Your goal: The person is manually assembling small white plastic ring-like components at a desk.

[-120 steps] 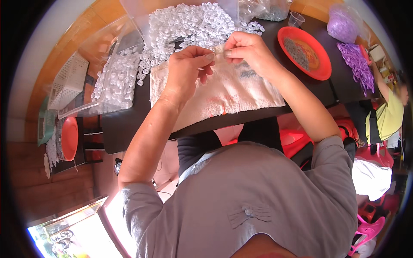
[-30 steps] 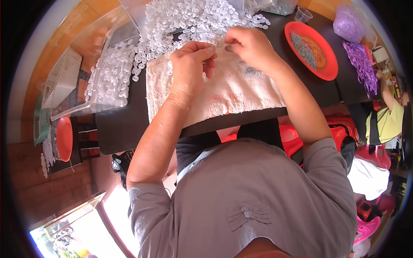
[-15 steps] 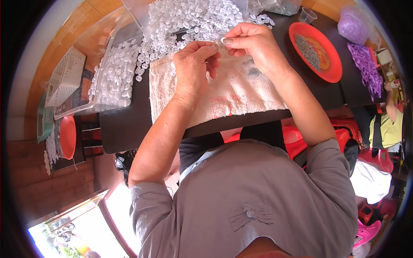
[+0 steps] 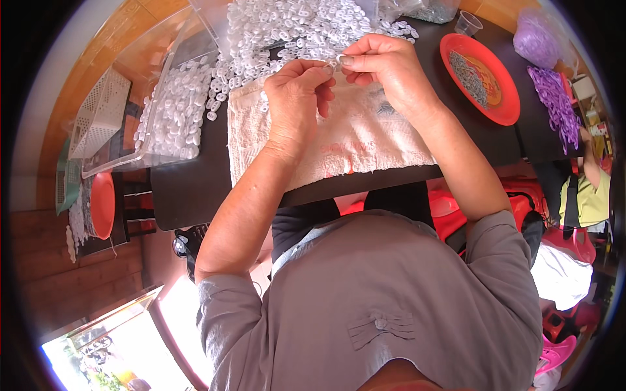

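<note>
Both hands meet above a pale towel [image 4: 345,140] spread on the dark table, fingertips almost touching. My right hand [image 4: 391,68] pinches a small white plastic piece [image 4: 338,58] between thumb and forefinger. My left hand [image 4: 291,98] is closed in a pinch beside it; whatever its fingertips hold is too small to make out. Just beyond them lies a heap of small white oval pieces [image 4: 293,26] with holes. To the right, a red plate [image 4: 507,98] carries many tiny grey metal parts [image 4: 468,77].
At the left stands a clear bin [image 4: 140,159] of white pieces, with a white perforated basket [image 4: 98,117] beyond it. Purple strips [image 4: 554,104], a purple-filled bag [image 4: 535,39] and a clear cup [image 4: 467,24] lie right. Another person in yellow [image 4: 590,199] is at far right.
Both hands stay in nearly the same place, still pinched together at the fingertips. The whole view has shifted very slightly; the other person's arm at far right has moved a little.
</note>
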Tool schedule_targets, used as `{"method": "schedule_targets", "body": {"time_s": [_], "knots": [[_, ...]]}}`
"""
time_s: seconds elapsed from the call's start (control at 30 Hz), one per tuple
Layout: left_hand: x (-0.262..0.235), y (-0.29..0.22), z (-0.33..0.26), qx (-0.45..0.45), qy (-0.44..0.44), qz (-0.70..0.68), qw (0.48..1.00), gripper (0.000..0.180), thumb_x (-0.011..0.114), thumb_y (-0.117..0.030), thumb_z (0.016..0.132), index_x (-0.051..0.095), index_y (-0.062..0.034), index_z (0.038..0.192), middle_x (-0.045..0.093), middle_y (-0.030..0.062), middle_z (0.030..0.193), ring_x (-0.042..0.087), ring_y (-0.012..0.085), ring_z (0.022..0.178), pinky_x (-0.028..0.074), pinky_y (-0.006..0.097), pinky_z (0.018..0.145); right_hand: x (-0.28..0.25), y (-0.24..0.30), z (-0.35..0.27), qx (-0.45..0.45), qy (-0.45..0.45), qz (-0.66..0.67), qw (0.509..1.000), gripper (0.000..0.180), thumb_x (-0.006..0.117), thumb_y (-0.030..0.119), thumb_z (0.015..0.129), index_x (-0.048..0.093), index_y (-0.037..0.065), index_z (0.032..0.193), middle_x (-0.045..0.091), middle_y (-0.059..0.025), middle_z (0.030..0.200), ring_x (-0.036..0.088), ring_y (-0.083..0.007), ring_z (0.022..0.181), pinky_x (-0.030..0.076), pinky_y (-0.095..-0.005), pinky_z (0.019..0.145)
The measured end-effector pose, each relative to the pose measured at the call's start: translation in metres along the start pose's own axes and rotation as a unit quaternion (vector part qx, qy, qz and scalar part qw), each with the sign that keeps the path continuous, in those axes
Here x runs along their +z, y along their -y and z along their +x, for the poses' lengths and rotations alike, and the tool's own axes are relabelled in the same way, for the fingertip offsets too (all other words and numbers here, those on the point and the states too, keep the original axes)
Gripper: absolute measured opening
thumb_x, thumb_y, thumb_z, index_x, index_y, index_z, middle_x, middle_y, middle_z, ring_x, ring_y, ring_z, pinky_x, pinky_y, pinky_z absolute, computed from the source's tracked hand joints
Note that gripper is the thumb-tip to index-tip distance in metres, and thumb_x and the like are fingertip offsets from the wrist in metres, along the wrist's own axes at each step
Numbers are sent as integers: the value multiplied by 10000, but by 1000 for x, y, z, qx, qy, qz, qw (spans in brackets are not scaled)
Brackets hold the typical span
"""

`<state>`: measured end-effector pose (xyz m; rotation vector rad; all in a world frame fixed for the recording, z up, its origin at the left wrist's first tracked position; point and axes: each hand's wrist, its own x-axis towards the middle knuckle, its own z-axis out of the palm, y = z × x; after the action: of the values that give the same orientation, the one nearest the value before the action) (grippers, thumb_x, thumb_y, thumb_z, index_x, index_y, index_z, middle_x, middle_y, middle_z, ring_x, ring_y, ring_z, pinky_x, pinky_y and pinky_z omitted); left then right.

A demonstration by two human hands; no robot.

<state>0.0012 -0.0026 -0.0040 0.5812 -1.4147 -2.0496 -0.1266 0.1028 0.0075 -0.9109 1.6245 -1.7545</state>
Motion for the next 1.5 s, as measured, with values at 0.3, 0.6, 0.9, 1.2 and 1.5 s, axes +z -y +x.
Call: {"method": "schedule_targets", "body": {"time_s": [0.3,0.6,0.9,1.2,1.5], "knots": [[0,1,0,16,-1,29,999,116,612,-40,816,617,57,879,611,85,689,538,104,509,384,226,380,1,0,-1,3,-3,14,1000,139,668,75,793,671,-32,882,668,-101,793,631,-158,710,504,-272,671],[0,-2,-2,14,-4,47,999,97,636,-33,817,624,47,870,623,97,719,554,120,534,403,231,421,4,-3,-1,12,10,19,1000,120,667,74,806,680,-16,883,671,-86,792,637,-147,717,508,-269,664],[5,-5,-5,62,31,21,997,153,666,45,812,631,56,960,647,80,774,556,90,565,400,205,414,-5,-2,1,-2,43,45,998,110,642,70,842,671,-4,918,669,-70,823,632,-137,747,503,-263,688],[0,-7,-6,126,85,95,984,224,656,92,796,648,45,1014,675,90,848,583,87,644,422,197,475,-13,4,0,59,113,82,988,134,625,107,880,652,10,969,650,-50,860,620,-136,762,494,-269,713],[-1,-6,-11,187,97,109,972,304,688,105,749,651,15,1037,663,58,820,560,66,634,422,188,493,-9,3,-2,45,138,15,989,131,615,123,878,656,12,934,652,-45,834,628,-128,747,500,-255,675]]}}
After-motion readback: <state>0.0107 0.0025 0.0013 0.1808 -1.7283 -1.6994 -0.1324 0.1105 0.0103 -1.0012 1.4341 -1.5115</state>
